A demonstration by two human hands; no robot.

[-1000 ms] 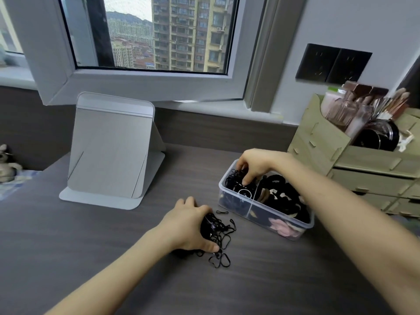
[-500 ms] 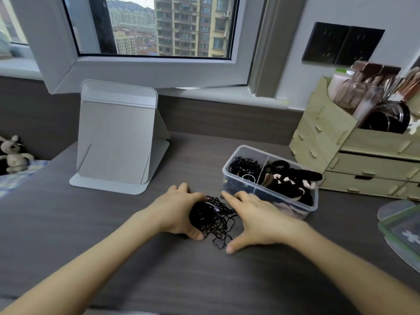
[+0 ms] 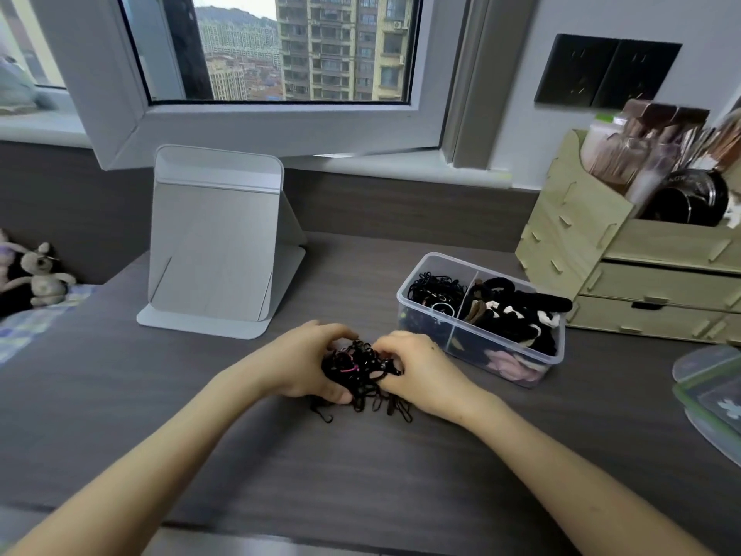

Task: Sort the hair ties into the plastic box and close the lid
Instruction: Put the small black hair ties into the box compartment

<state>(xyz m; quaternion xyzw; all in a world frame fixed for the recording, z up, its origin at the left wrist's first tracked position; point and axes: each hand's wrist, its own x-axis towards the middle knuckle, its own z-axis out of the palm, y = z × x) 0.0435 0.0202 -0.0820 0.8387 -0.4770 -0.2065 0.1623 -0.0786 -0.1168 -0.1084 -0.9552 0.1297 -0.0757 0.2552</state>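
Cupping a tangle of thin black ties (image 3: 363, 369) from either side, the left hand (image 3: 302, 363) and right hand (image 3: 423, 375) meet in the middle of the counter (image 3: 361, 483). Both sets of fingers (image 3: 341, 334) are curled in and clamped on the bunch. A few loops lie loose on the counter beneath the palms, and one pink strand shows in the tangle. The clear box (image 3: 475, 349) stands open just right of the hands, toward the back edge. Its left compartment holds thin black ties, its right one thick black and white ones, with something pink at the front. The lid (image 3: 707, 389) lies at the right edge. A mirror (image 3: 216, 250) stands near the back edge, and an organizer (image 3: 581, 242) fills the back right corner.
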